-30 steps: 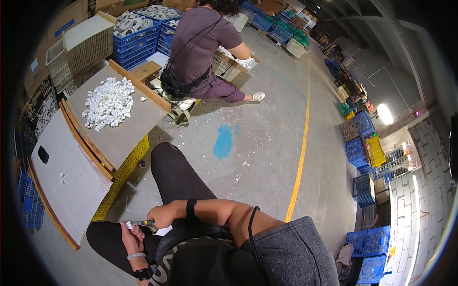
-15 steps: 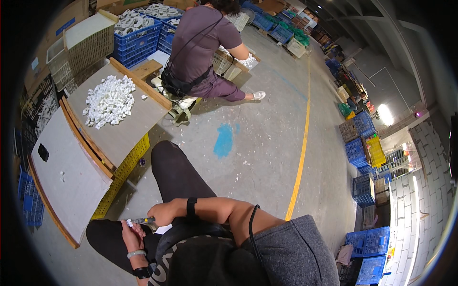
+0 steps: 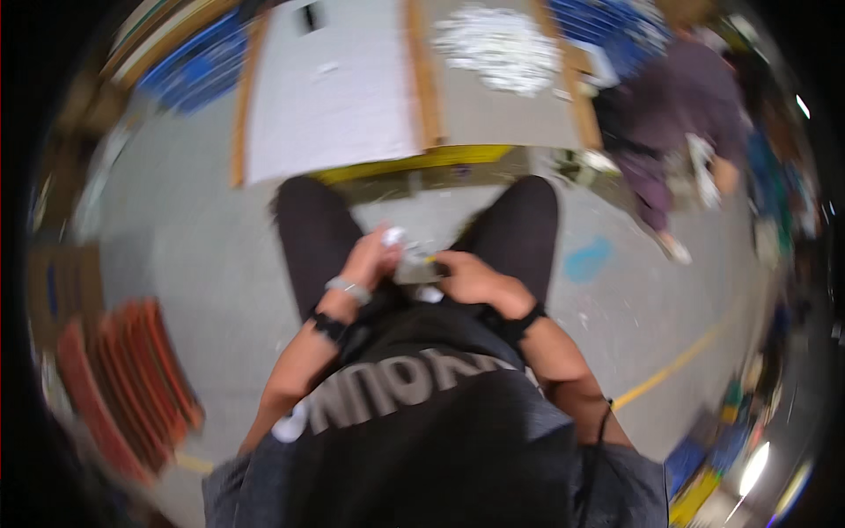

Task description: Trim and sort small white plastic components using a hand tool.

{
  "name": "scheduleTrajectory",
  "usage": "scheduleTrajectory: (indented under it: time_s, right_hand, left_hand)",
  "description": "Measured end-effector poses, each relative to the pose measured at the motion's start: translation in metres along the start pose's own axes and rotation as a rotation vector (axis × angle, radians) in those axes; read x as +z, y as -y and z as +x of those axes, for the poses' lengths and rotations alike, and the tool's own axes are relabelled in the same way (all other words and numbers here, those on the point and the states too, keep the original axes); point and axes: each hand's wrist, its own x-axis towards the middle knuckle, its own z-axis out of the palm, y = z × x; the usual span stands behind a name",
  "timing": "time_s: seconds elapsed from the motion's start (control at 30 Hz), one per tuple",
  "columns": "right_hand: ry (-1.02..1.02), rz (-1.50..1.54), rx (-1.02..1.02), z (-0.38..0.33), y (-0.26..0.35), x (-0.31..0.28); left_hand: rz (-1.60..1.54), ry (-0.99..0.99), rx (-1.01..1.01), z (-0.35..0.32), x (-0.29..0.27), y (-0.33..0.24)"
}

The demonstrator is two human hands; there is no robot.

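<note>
Between my knees, my left hand [image 3: 370, 261] is closed with a small white plastic piece [image 3: 393, 236] at its fingertips. Just to its right, my right hand [image 3: 480, 280] is wrapped round a small hand tool [image 3: 431, 260] with a dark and yellow handle. The tool's grey end points toward the white piece; blur hides its exact kind and whether the two touch. Ahead of my knees is a white-covered board [image 3: 339, 114] with a small white bit and a black object [image 3: 310, 17] on it. A pile of small white pieces [image 3: 497, 51] lies on the grey board [image 3: 502, 114] beside it.
Wooden strips edge the boards, above a yellow crate [image 3: 422, 163]. Blue crates [image 3: 201, 66] stand at the far left, a stack of reddish curved pieces [image 3: 132, 383] at the near left. A person in purple [image 3: 687, 110] sits at the far right.
My view has swung left and down, so the boards now lie straight ahead and both my forearms show. My hands still hold the white piece and the tool.
</note>
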Motion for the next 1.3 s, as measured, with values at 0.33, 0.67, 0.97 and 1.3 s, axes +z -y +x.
scheduleTrajectory:
  time_s: [0.33,0.67,0.97,1.3]
  right_hand:
    - [0.304,0.64,0.308,-0.008,0.035,-0.024]
    - [0.172,0.227,0.198,-0.007,0.036,-0.018]
    - [0.115,0.152,0.105,-0.016,0.029,-0.014]
    - [0.228,0.341,0.231,-0.013,0.042,-0.022]
  left_hand:
    - [-0.168,0.311,0.125,-0.011,-0.006,0.001]
    - [-0.045,0.24,0.169,-0.007,-0.011,0.002]
    - [-0.024,0.247,0.167,-0.011,-0.009,0.004]
    - [0.017,0.179,0.213,-0.017,-0.004,0.002]
